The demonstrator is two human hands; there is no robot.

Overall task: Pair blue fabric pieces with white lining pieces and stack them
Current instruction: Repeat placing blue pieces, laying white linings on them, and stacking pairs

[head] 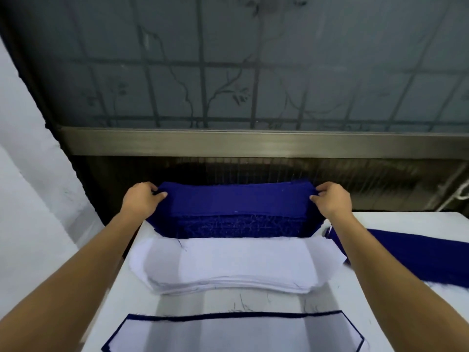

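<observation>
A thick stack of blue fabric pieces point(236, 224) sits at the far edge of the white table point(380, 313). My left hand point(140, 198) pinches the left end of the top blue piece point(238, 199), and my right hand point(332, 199) pinches its right end. Nearer to me lies a stack of white lining pieces point(233, 265). At the near edge lies a paired piece point(243, 334), white lining on top with a blue rim showing around it.
More blue fabric point(416, 255) lies on the table to the right, partly under my right forearm. Behind the table runs a metal window sill point(253, 143) with barred frosted glass above. A white wall point(30, 174) stands at the left.
</observation>
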